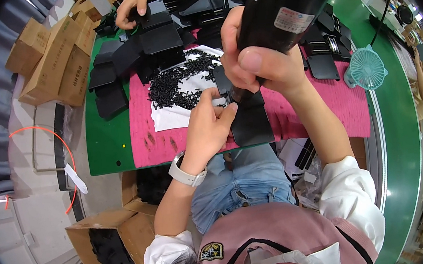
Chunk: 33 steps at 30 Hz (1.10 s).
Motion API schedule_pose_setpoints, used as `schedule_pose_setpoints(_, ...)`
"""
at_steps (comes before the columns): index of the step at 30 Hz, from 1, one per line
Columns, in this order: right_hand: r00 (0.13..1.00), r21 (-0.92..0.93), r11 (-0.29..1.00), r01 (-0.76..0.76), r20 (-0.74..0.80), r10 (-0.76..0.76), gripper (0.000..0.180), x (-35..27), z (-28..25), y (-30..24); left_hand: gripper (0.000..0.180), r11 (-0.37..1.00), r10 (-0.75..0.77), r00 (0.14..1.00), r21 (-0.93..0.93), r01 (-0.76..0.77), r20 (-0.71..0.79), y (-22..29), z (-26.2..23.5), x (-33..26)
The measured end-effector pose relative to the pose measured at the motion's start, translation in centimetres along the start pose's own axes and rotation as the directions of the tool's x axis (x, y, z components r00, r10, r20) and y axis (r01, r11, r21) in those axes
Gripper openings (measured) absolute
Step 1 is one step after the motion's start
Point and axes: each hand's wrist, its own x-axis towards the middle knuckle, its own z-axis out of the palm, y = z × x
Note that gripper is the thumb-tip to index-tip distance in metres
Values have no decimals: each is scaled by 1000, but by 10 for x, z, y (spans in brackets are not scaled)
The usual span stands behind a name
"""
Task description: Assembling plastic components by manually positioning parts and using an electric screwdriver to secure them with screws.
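Note:
In my right hand (272, 70) is a black electric screwdriver (273, 13), its lower end pointing down at the work. Beneath it lies a black hinged part (251, 126) with flat plates, near the table's front edge. My left hand (207, 127) is closed at the middle of that part, thumb and forefinger beside a small silvery piece close to the driver's tip. The tip itself is mostly hidden by my fingers. Just left and beyond, many small black screw-like pieces (172, 87) are heaped on a white cloth (167, 120).
A pink mat (319, 114) covers part of the green table (100, 157). Stacks of black plates (159, 39) stand at the back, where another person's hand (129, 7) touches one. A turquoise fan (367, 68) stands at right. Cardboard boxes (96, 223) sit at lower left.

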Motion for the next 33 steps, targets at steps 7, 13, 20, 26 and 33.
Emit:
schedule_pose_setpoints(7,1000,4,1000,-7,-1,7,34,-1,0,1,36,999,32,999,22,-32,-8,0,2,3)
schedule_pose_setpoints(13,993,-78,991,107,-49,-111,37,-14,3,7,32,995,96,989,50,-91,-116,-6,13,3)
schedule_pose_setpoints(20,898,285,858,428,-30,-438,40,-38,-14,-31,43,941,242,954,-195,-275,-179,-16,8,-23)
schedule_pose_setpoints(26,824,392,753,528,-22,-566,39,-76,-41,-50,38,928,134,587,-107,-357,-799,-28,-68,-127)
schedule_pose_setpoints(33,822,374,762,528,-1,-569,39,-68,-32,-36,23,215,-542,264,-436,-874,-797,-194,-236,-398)
